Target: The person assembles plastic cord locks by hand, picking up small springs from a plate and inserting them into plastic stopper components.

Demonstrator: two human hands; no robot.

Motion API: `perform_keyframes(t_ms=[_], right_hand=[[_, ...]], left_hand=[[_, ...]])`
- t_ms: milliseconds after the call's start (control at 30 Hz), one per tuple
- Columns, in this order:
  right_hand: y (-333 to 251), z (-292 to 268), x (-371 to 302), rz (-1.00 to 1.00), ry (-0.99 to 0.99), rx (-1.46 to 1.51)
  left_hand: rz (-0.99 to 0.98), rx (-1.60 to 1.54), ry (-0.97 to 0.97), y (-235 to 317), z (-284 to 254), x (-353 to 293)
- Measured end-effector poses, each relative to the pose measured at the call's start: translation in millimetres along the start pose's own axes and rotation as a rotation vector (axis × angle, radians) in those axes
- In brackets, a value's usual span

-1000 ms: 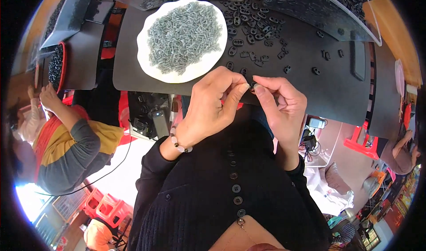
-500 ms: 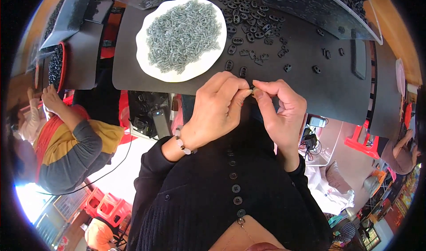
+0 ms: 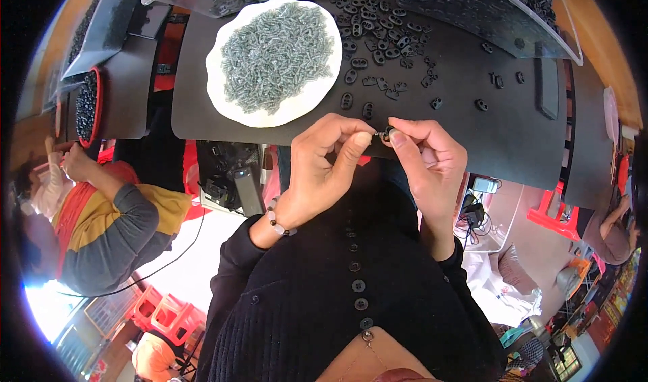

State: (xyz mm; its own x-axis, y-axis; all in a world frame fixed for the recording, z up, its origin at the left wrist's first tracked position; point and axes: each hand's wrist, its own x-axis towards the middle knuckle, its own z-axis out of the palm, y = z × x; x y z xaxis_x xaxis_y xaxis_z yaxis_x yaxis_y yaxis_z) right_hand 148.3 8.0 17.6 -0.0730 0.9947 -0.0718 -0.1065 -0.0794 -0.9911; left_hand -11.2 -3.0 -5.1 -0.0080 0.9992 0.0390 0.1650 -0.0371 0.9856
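Observation:
My left hand point(image 3: 316, 166), with a beaded bracelet at its wrist, pinches one end of a small metal coil spring point(image 3: 379, 134) between thumb and forefinger. Thumb and forefinger of my right hand point(image 3: 432, 162) close on a small black plastic piece point(image 3: 389, 133), mostly hidden by the fingertips. The spring's other end meets this piece; whether it sits inside cannot be made out. Both hands are at the table's near edge. Just beyond them lie two black oval cord locks, each with two holes, one of them this cord lock point(image 3: 368, 110).
A white wavy-rimmed plate point(image 3: 214, 85) heaped with springs point(image 3: 277, 55) stands left on the dark table point(image 3: 493, 142). Many loose black cord locks point(image 3: 388, 34) and small black parts point(image 3: 383, 84) lie behind my hands. Clear plastic bins point(image 3: 486, 17) stand at the back. A co-worker point(image 3: 115, 227) sits left.
My fingertips have drawn slightly apart, and the spring and black piece now show between them. My left thumb has turned upward. The co-worker's hand on the left has shifted down a little.

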Motion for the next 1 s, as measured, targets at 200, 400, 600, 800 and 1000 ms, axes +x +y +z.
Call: perform_keyframes(t_ms=[200, 400, 600, 800, 1000], right_hand=[[2, 1, -1, -0.05, -0.004, -0.02], [4, 4, -2, -0.094, 0.029, -0.112], [5, 6, -3, -0.149, 0.061, -0.145], [8, 6, -1, -0.076, 0.048, 0.026], [4, 1, 0, -0.073, 0.097, 0.018]], left_hand=[[0.048, -0.072, 0.033, 5, 5, 1], [0.069, -0.039, 0.056, 7, 7, 3], [0.103, -0.008, 0.075, 7, 12, 6], [-0.076, -0.164, 0.068, 11, 12, 0], [-0.092, -0.217, 0.081, 1, 2, -1]])
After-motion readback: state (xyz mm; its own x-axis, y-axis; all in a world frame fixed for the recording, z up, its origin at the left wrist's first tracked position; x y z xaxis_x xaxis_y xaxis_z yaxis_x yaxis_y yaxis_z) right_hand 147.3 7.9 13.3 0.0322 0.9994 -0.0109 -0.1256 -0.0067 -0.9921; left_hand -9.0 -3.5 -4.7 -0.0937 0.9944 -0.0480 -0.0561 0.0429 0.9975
